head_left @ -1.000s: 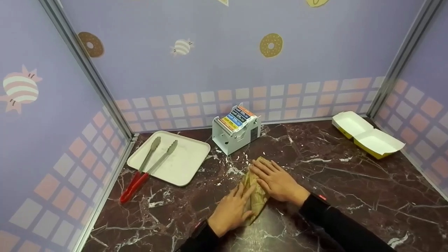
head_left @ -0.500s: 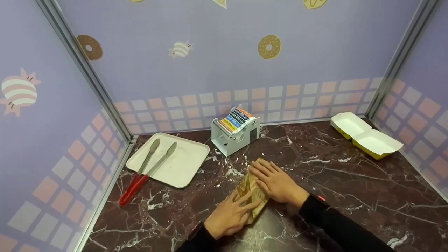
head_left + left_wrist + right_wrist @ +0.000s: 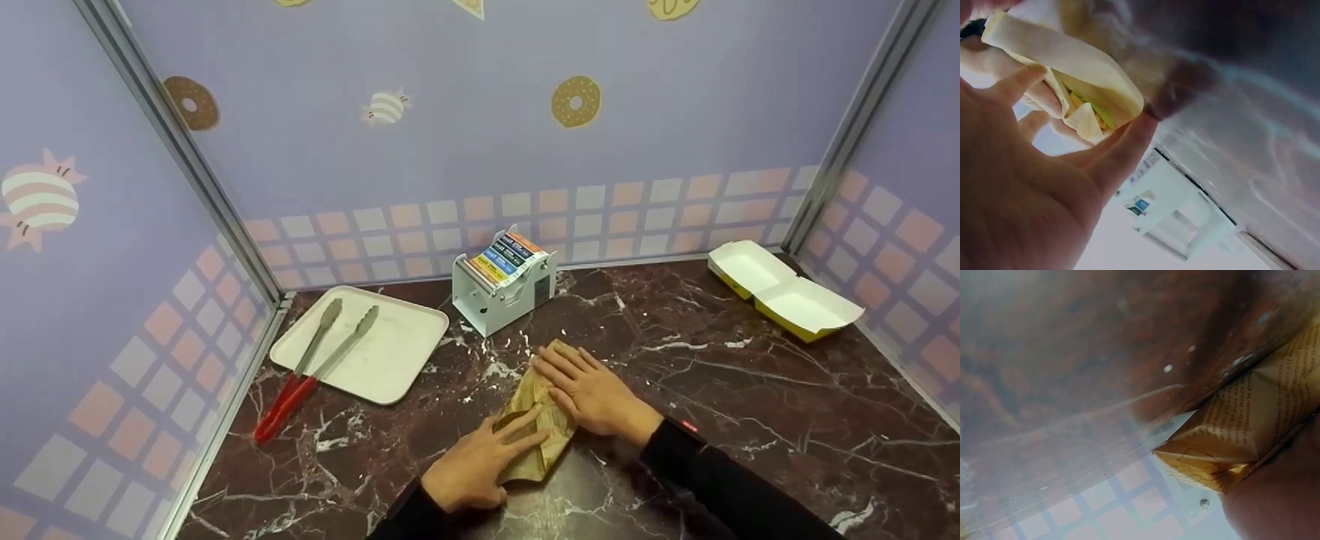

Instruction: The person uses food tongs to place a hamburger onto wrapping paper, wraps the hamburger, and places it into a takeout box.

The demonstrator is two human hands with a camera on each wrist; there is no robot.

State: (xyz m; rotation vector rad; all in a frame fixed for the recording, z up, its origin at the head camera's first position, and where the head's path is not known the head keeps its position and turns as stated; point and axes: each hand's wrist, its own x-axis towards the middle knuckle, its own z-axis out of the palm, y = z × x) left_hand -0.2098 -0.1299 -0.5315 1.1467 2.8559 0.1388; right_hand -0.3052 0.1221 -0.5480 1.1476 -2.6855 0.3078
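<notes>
Dark red-brown marbled table (image 3: 720,420) below the fingers. Tan printed-paper wrap (image 3: 529,394) directly under them: right hand (image 3: 600,397) rests fingers extended, narrowly spaced; left hand (image 3: 472,461), fingers spread wide, green-and-orange filling (image 3: 1103,112) between them.

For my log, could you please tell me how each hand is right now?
Left hand: open, touching the paper.
Right hand: open, resting on the paper.

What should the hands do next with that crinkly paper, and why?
Maybe the left hand should fold the loose edge of the paper over the opening, because green and orange filling shows there, and the right hand rests on the far end.
</notes>
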